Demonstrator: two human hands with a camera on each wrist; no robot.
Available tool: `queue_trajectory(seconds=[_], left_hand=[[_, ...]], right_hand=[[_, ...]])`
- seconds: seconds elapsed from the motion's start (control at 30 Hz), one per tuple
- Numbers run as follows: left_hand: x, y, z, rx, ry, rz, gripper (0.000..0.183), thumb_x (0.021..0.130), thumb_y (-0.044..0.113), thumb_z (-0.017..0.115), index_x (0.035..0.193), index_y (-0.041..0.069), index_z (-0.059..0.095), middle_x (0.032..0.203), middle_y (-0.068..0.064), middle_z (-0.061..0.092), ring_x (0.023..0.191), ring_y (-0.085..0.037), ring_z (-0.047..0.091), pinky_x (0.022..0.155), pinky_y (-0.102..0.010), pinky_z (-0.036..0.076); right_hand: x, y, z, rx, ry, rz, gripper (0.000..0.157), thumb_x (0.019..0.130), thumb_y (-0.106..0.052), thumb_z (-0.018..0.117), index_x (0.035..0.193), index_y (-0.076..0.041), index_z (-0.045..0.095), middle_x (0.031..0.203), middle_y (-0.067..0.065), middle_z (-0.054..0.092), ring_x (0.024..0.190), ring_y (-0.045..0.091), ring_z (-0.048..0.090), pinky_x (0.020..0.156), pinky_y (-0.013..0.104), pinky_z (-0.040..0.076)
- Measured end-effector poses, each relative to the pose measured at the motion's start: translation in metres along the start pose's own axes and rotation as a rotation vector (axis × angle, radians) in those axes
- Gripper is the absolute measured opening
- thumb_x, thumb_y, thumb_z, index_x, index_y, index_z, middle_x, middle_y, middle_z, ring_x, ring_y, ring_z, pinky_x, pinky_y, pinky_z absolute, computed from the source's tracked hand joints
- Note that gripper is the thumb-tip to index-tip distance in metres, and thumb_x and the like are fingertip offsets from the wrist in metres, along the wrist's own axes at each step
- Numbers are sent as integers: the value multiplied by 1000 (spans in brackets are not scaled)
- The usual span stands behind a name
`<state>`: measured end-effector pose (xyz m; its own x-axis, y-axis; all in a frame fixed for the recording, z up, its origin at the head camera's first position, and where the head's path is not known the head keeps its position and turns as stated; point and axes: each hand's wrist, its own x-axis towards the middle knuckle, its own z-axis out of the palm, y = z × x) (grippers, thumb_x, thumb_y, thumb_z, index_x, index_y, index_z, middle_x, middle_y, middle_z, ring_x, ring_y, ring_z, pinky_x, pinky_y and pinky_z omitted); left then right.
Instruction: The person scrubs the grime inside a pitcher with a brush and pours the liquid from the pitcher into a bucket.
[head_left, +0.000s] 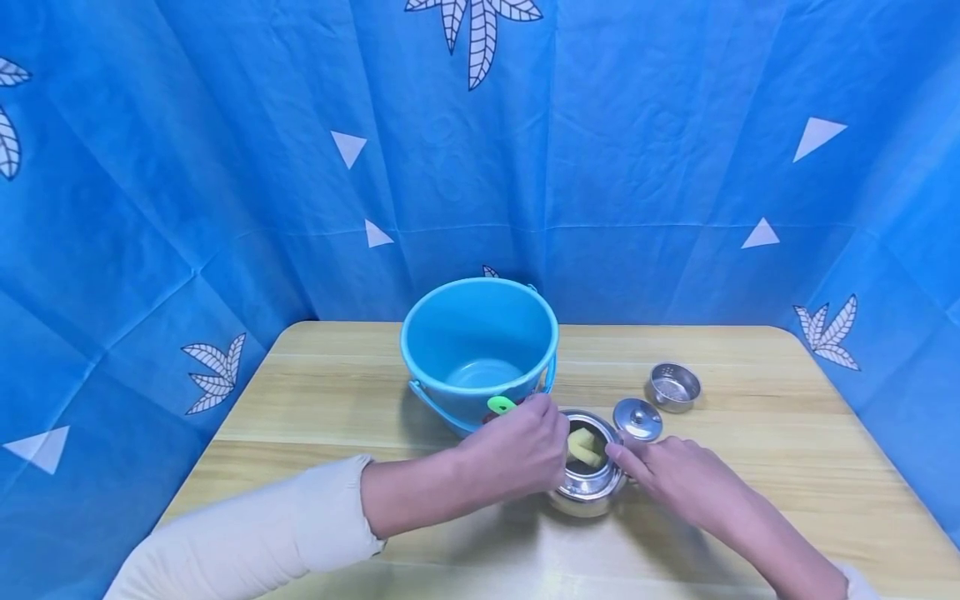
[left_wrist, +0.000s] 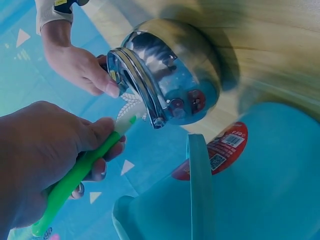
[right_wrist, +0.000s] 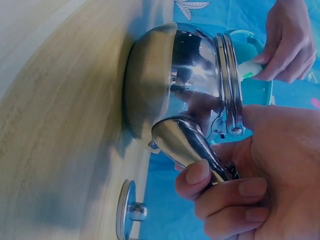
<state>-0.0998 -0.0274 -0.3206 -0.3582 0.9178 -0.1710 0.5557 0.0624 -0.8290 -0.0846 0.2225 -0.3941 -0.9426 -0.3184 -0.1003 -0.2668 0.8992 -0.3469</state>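
My left hand (head_left: 521, 446) grips a cleaning brush by its green-and-white handle (left_wrist: 75, 182). Slanting down, the handle leads to the mouth of a shiny steel teapot (right_wrist: 195, 65). Yellow sponge (head_left: 585, 447) shows inside that mouth; the join between sponge and handle is hidden. On the pot's other side, my right hand (head_left: 678, 479) has its fingers curled round the spout (right_wrist: 182, 142), thumb at the rim. The teapot stands upright on the wooden table (head_left: 337, 392).
Behind the left hand stands a light-blue bucket (head_left: 480, 321), its handle hanging at the front. The teapot's round lid (head_left: 637, 419) and a small steel strainer (head_left: 674, 387) lie right of the pot. A blue patterned cloth (head_left: 637, 167) hangs around the table.
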Motion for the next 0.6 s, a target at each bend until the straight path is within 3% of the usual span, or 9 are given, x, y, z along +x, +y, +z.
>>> queue_trajectory(seconds=[0.23, 0.6], left_hand=[[-1, -2, 5, -70, 23, -44, 19, 102, 32, 62, 111, 23, 76, 88, 7, 71, 73, -9, 61, 71, -19, 48], [-12, -2, 13, -110, 123, -121, 15, 102, 29, 59, 107, 21, 71, 92, 6, 69, 82, -12, 61, 75, -23, 47]], right_hand=[[0, 1, 0, -7, 13, -10, 37, 107, -55, 44, 101, -29, 69, 67, -10, 53, 65, 9, 55, 65, 40, 54], [1, 1, 0, 2, 18, -9, 38, 107, -57, 42, 100, -31, 69, 67, -10, 51, 65, 9, 52, 64, 37, 50]])
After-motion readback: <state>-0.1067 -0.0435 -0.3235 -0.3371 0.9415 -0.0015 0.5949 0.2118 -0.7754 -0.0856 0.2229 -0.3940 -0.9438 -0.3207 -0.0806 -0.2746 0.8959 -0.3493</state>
